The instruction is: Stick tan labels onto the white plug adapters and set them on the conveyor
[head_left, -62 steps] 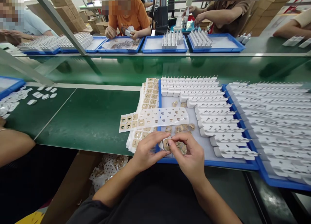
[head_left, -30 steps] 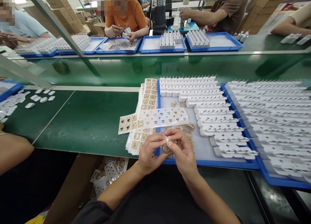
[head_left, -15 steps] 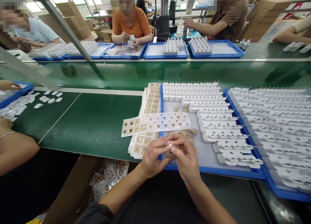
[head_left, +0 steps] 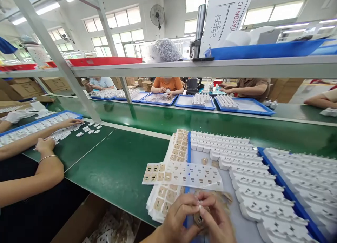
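Note:
At the front edge of the tray, my left hand (head_left: 180, 215) and my right hand (head_left: 218, 220) meet with fingertips pinched together. Between them is a small tan rounded-square sticker (head_left: 198, 219) with dark slots; a bit of white shows at the fingertips. Just beyond lies a partly used sticker sheet (head_left: 181, 175), tan pieces on its left end and cut-out openings along the rest. It rests across a stack of similar sheets (head_left: 160, 201) and the tray's left rim. Loose tan pieces (head_left: 226, 196) lie in the tray, partly hidden by my hands.
The blue tray (head_left: 189, 148) holds rows of white plastic housings (head_left: 252, 186); a second full tray (head_left: 302, 176) adjoins it on the right. At left, a co-worker's arm (head_left: 50, 169) reaches over small white parts (head_left: 91, 129). A shelf (head_left: 168, 70) crosses above the far bench.
My view has tilted upward, so the shelf now shows and the bench sits lower in the picture. Both hands keep pinching the sticker. The co-worker's hands at left have come into view.

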Motion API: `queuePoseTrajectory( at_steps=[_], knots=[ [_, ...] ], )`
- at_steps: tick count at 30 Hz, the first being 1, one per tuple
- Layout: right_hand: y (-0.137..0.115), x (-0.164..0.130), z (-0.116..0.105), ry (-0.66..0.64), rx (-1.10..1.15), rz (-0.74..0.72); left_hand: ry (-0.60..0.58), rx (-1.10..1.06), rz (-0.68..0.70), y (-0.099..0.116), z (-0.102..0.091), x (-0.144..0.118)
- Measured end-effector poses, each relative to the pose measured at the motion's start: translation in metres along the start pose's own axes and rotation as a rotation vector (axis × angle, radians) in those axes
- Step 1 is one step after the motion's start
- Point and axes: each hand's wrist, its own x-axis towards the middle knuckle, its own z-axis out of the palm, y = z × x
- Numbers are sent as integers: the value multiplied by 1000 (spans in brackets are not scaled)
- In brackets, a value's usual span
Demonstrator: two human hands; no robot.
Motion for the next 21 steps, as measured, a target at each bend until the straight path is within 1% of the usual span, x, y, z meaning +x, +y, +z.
queuePoseTrajectory(
  at_steps=[5, 7, 9, 12, 15, 18, 20, 21],
  knots=[
    [7, 0, -16, -46, -42, -30, 4, -39, -14, -1, 1, -4],
    [3, 0, -21, -95, -126, -50, 6, -66, -19, -2, 1, -6],
    [-6, 1, -25, -162, -281, -99, -12, -84, -26, -3, 0, -7],
    [-22, 5, -30, -203, -547, -253, -57, -103, -24, -5, -2, -10],
    [-33, 9, -30, -216, -714, -458, -92, -120, -43, -6, -3, -12],
    [-35, 10, -29, -207, -839, -664, -108, -120, -98, -4, -2, -12],
    [-33, 7, -28, -198, -898, -796, -86, -117, -157, -2, -1, -11],
    [-32, 4, -28, -196, -899, -838, -68, -109, -193, -1, -2, -9]
  ],
)
